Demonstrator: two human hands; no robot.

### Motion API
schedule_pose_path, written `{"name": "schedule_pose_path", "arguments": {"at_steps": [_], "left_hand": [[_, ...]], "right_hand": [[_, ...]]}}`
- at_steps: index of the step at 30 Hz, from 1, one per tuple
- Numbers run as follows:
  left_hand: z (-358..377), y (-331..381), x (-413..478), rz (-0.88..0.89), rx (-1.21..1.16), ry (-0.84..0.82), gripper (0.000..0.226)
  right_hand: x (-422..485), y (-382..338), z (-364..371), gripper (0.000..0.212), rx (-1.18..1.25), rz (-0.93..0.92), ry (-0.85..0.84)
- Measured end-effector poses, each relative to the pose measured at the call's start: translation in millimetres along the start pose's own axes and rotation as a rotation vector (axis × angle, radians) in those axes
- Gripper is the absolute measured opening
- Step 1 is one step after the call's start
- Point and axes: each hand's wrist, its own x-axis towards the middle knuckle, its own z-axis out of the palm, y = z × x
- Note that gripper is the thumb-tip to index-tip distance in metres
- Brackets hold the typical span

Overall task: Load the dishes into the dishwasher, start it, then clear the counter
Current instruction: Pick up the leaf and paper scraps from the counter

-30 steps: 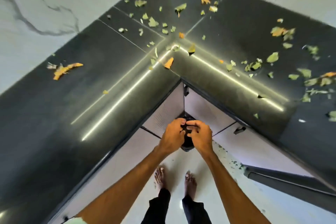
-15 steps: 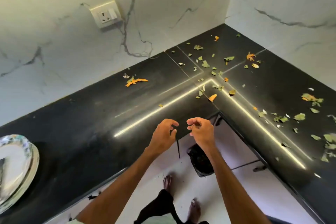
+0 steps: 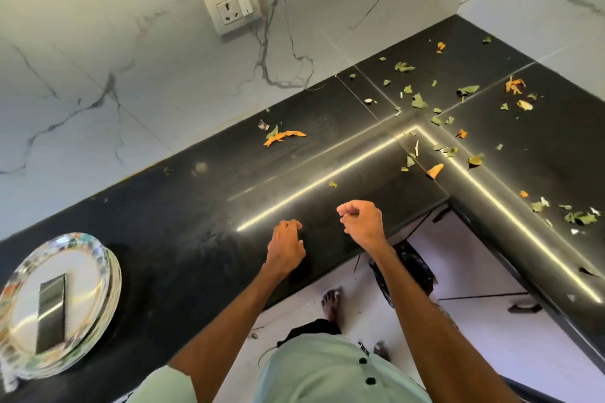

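My left hand (image 3: 285, 245) hovers low over the black counter (image 3: 183, 239) with its fingers loosely curled and nothing in them. To its right, my right hand (image 3: 361, 222) is held above the counter's front edge, fingers curled into the palm, with nothing visible in it. Green and orange vegetable scraps (image 3: 435, 170) lie scattered over the counter's corner and right arm; one orange peel (image 3: 283, 137) lies apart near the wall. A stack of glass-rimmed plates (image 3: 82, 255) with a steel piece (image 3: 50, 312) on top sits at the far left.
A black bin bag (image 3: 409, 271) stands on the floor under the inner corner of the counter. White cabinet fronts with a dark handle (image 3: 523, 307) run below the right arm. A wall socket (image 3: 233, 6) sits on the marble backsplash.
Both hands rose from the bin below the counter corner and moved left over the counter, drawing apart. The view swung up and left, bringing the plates into sight.
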Motion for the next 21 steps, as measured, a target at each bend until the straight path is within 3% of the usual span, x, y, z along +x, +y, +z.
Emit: {"name": "schedule_pose_path", "arguments": {"at_steps": [4,12,18,21], "left_hand": [[0,0,25,0.003,0.039,-0.06,0.041],[-9,13,95,0.218,0.039,-0.074,0.037],[-27,14,153,0.241,-0.04,0.081,0.022],[-40,10,180,0.22,-0.024,0.168,0.019]], "right_hand": [[19,-13,2,0.031,-0.066,0.022,0.023],[69,-22,21,0.034,-0.223,-0.018,0.052],[96,-20,55,0.048,-0.507,-0.127,-0.026],[97,-13,72,0.041,-0.65,-0.099,0.012]]}}
